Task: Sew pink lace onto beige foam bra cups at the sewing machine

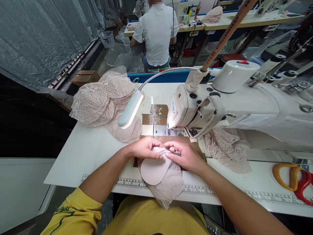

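Observation:
In front of the sewing machine [186, 107], a pale pink lace piece [171, 182] with a smooth rounded cup pad [155, 169] hangs over the table's front edge. My left hand [148, 147] is closed on its upper edge, thumb below and fingers above. My right hand [186, 155] pinches the same edge from the other side, the fingertips of both hands nearly meeting. A thin dark metal tool [174, 152] lies in my right fingers; its exact kind is hard to make out. The machine's needle area stands just beyond my hands.
A heap of lace pieces [102, 98] lies at the left, beside a lamp head [130, 109] on a bendy neck. More lace [226, 147] sits under the machine arm. Orange- and red-handled scissors [290, 179] rest at right. A co-worker [158, 36] sits ahead.

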Available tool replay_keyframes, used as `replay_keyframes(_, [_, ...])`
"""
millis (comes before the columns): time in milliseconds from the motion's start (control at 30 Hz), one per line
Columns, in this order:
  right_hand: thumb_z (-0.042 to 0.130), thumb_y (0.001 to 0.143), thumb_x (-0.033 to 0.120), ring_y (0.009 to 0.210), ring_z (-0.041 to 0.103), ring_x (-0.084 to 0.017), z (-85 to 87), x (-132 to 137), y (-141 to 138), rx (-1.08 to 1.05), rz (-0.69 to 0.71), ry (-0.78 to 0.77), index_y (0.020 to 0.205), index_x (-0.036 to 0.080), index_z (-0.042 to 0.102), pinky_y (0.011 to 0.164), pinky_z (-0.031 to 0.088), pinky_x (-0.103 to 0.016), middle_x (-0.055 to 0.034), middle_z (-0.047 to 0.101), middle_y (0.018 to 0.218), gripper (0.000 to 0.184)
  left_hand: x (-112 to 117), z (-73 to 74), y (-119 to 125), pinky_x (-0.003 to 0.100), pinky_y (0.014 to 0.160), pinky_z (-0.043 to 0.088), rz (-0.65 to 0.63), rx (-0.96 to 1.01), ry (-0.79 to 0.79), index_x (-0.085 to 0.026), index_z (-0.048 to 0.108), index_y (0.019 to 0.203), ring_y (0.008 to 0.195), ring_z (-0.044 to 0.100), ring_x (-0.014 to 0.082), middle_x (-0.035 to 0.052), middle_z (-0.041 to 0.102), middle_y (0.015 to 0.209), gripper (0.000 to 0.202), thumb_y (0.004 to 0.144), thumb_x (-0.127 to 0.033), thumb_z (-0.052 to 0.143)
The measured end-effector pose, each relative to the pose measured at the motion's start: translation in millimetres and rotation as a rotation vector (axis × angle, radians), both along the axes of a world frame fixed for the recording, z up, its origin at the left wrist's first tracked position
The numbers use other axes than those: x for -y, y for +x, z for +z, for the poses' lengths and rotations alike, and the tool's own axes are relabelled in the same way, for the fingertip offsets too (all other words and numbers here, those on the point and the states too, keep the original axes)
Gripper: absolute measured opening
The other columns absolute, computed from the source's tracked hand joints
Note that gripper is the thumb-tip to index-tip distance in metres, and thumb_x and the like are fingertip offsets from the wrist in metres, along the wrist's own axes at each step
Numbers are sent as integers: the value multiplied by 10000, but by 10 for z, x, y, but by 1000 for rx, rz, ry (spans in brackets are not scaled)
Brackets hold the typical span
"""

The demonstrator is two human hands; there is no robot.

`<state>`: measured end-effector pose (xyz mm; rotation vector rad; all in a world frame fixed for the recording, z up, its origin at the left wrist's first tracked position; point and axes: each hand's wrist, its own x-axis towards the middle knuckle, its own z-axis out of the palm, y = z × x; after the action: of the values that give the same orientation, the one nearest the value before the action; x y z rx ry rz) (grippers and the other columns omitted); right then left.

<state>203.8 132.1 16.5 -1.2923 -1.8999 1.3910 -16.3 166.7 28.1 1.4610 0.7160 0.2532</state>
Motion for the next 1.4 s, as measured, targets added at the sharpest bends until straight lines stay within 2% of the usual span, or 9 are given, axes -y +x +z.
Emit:
replay_keyframes(133, [514, 855, 355, 708, 560, -171, 11, -27, 44, 134, -13, -17, 766, 200, 630, 641, 421, -289, -5, 623, 740, 213, -68, 56, -232, 215, 612, 417, -4, -153, 117, -146, 596, 1122, 697, 519, 116, 13, 595, 835, 394, 738, -215, 656])
replay_keyframes(333, [503, 834, 340, 642, 471, -140, -55, -30, 125, 104, -14, -54, 719, 197, 569, 607, 376, -268, 20, 524, 668, 195, 75, 311, -449, 252, 714, 446, 263, -301, 389, -185, 603, 1087, 858, 554, 155, 36, 606, 956, 288, 809, -238, 552])
replay_keyframes(433, [506, 823, 342, 618, 444, -132, -30, -25, 127, 76, -26, -72, 713, 198, 550, 586, 364, -261, 26, 493, 645, 186, 210, 435, -501, 241, 682, 445, 288, -361, 432, -183, 627, 1009, 845, 563, 156, 38, 622, 938, 210, 840, -271, 538])
replay_keyframes(633, [522, 806, 360, 638, 458, -140, 45, -13, 78, -3, 3, -34, 697, 190, 544, 590, 373, -263, 8, 508, 665, 204, 234, 268, -301, 278, 807, 465, 243, -259, 473, -207, 565, 1227, 1132, 514, 248, 99, 554, 1275, 542, 730, -362, 716])
replay_keyframes(733, [519, 819, 372, 625, 472, -144, 44, -10, 70, 21, 18, 6, 716, 189, 559, 581, 381, -267, 4, 524, 658, 214, 149, 88, -94, 259, 735, 458, 176, -160, 348, -175, 579, 1194, 919, 585, 192, 84, 628, 1112, 512, 729, -337, 721])
replay_keyframes(867, [502, 866, 425, 688, 561, -168, 1, -27, 117, 62, 57, 90, 837, 194, 607, 626, 438, -285, -23, 623, 771, 256, 98, -89, 59, 194, 540, 347, 173, -33, 138, -120, 649, 912, 619, 473, 88, 9, 594, 761, 283, 762, -357, 694])
replay_keyframes(1000, [429, 925, 449, 969, 624, -217, -42, -63, 189, 75, 82, 184, 1103, 221, 614, 831, 473, -339, -59, 677, 1087, 343, 121, -141, 74, 188, 521, 317, 231, 41, -35, -99, 646, 771, 570, 425, 69, -19, 529, 647, 308, 738, -396, 721])
replay_keyframes(1133, [479, 916, 418, 1107, 591, -224, -40, -89, 208, 112, 105, 233, 1168, 253, 625, 954, 438, -357, -38, 668, 1176, 334, 138, -129, 88, 202, 576, 372, 232, 86, -118, -89, 695, 797, 617, 491, 87, 8, 590, 675, 314, 724, -391, 742])
replay_keyframes(1400, [519, 900, 355, 820, 621, -174, 195, -60, 84, 98, 187, 171, 1057, 234, 635, 718, 466, -288, -25, 695, 940, 230, 132, -127, 106, 208, 586, 383, 240, 55, -158, -84, 717, 824, 619, 493, 90, 16, 606, 684, 338, 702, -398, 753])
